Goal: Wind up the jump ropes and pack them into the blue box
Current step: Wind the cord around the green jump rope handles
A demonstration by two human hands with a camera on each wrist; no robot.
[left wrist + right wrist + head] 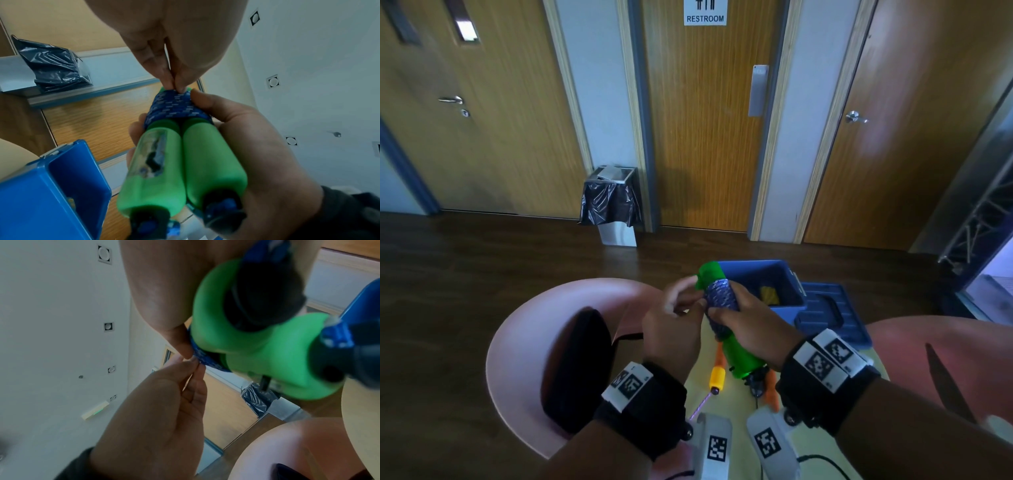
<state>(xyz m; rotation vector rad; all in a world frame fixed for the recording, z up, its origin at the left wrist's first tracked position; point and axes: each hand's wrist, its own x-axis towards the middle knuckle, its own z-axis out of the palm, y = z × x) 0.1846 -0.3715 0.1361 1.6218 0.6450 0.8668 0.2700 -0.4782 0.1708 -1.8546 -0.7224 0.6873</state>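
A jump rope with two green foam handles [738, 356] side by side is held up over the table. Blue patterned cord [719, 294] is wound tightly round their upper half. My right hand [741, 313] grips the bundle round the winding, its thumb on the cord [174, 105]. My left hand [697, 302] pinches the cord at the top of the winding, seen close in the left wrist view [176, 86] and the right wrist view [194, 364]. The open blue box [763, 270] stands just behind the hands, with something yellow [768, 295] inside.
The blue lid [832, 318] lies right of the box. A second rope with orange-yellow handles [717, 374] and purple cord [700, 407] lies on the pale table below my hands. Pink chairs [517, 342] flank the table; a dark bag [578, 363] sits on the left one. A lined bin [613, 202] stands by the doors.
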